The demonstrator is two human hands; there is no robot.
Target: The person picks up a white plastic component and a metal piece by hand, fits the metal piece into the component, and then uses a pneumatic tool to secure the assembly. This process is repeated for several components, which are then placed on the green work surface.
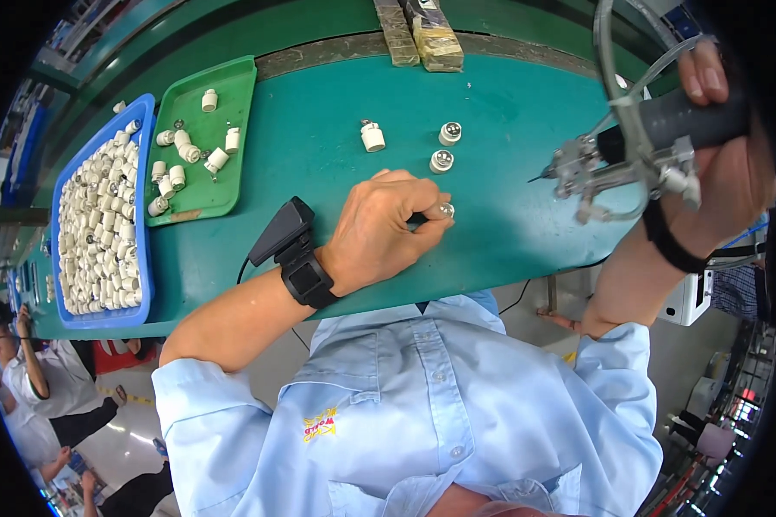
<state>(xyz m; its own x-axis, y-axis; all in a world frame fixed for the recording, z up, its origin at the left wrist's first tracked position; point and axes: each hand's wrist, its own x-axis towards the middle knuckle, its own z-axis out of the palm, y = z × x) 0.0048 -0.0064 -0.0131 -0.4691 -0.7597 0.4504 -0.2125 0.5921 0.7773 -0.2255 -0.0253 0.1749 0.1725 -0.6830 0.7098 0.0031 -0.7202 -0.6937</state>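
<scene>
My left hand [384, 226] is closed in a pinch over the near part of the green table. Between its thumb and fingers is a small lamp holder [447, 209], its shiny end showing and the rest covered. My right hand [722, 151] wraps round a black powered screwdriver [677, 121] with a metal nozzle, clear hoses and a thin dark tip pointing left, apart from the left hand. Just beyond the left hand, two white lamp holders [441, 161] [450, 133] stand with metal contacts upward. Farther left, another lamp holder [372, 137] has a metal piece sticking up.
A blue tray [149, 258] at the left is heaped with white lamp holders. Beside it lies a green tray [233, 185] with several more. Taped blocks [438, 39] lie at the far edge. A black wrist device [284, 231] trails a cable. Other people [56, 375] are at lower left.
</scene>
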